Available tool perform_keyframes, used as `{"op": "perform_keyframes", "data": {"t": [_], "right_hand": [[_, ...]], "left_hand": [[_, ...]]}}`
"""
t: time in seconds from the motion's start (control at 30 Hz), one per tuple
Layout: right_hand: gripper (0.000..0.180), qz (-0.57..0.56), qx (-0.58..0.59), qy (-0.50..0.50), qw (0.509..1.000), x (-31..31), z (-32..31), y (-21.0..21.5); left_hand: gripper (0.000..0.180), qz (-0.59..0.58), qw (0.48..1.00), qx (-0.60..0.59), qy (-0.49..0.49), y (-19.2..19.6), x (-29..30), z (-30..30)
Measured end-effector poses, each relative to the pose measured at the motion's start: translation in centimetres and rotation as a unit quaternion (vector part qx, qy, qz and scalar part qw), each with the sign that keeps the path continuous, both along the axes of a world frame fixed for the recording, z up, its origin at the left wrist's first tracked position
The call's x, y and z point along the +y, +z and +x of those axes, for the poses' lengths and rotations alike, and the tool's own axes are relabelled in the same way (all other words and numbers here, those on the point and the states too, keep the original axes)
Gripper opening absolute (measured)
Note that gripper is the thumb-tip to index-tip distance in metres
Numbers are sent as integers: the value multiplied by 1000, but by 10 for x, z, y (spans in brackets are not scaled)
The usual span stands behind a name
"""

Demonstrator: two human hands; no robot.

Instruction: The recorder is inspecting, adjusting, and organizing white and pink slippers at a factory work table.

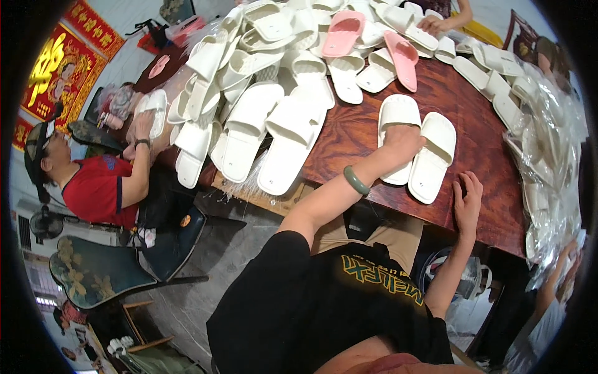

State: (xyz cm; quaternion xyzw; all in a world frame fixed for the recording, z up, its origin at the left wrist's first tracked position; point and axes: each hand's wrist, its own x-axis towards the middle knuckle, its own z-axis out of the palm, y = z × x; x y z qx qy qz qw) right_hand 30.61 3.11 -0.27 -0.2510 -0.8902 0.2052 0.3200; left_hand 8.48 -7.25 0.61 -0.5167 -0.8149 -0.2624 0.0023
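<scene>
White slipper (pixel 399 174), L hand (pixel 405 141) at strap (pixel 402 108), fingers hidden, grip unclear; R hand (pixel 468 202) on tbl (pixel 346 138), fingers apart

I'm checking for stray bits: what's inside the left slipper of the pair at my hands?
Your left hand is at the opening of the left slipper. Part of its white sole shows past your forearm. Your fingertips, and anything under the strap, are covered.

Small workshop, prob.: slippers (pixel 265 93) heaped on wood tbl. (pixel 483 131), co-worker (pixel 96 187) seated nearby.
</scene>
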Motion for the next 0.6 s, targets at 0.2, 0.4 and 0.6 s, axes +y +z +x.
{"op": "perform_keyframes", "data": {"t": [0.2,0.4,0.6], "right_hand": [[25,37,-1,19,999,-1,-4,8],[23,52,7,16,998,-1,0,2],[23,29,-5,16,999,-3,0,-1]], "left_hand": [[34,-33,999,-20,-21,12,-9,1],[33,27,999,-14,-34,25,-23,-5],[32,95,994,25,38,81,-34,-59]]}}
